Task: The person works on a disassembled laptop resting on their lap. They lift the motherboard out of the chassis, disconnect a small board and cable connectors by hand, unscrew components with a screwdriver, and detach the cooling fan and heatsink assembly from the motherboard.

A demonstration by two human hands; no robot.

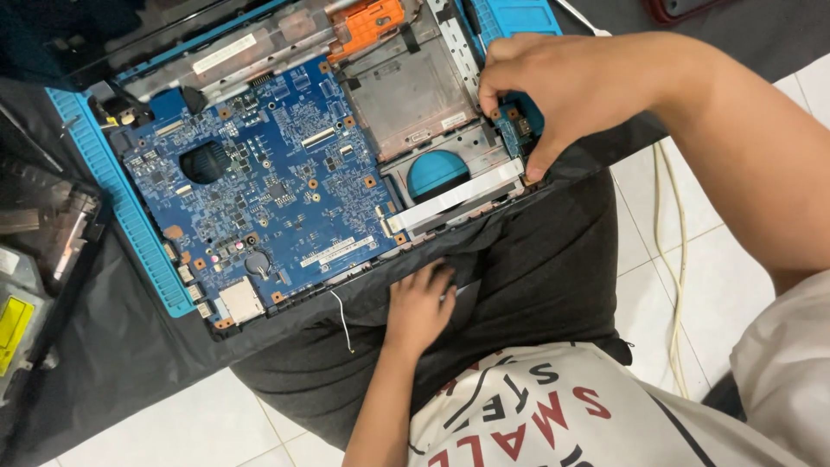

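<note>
1. An opened laptop base [164, 259] lies on a black cloth [130, 363] across the person's lap. Its cover is already off, and the blue mainboard [259, 182] is bare and still seated.
2. The right hand [571, 86] is at the base's right edge. Thumb and fingers are pinched close on a small blue daughterboard [516, 130], though whether it has lifted free is hard to tell.
3. The left hand [419, 307] rests at the base's near edge, fingers loosely curled against the rim and closed on nothing.
4. The empty metal drive bay [406, 86] and a flat white ribbon cable [454, 196] sit between mainboard and daughterboard.
5. A removed optical drive [17, 320] lies beyond the left edge; the mainboard, orange bracket [367, 22] and ribbon remain in place.
</note>
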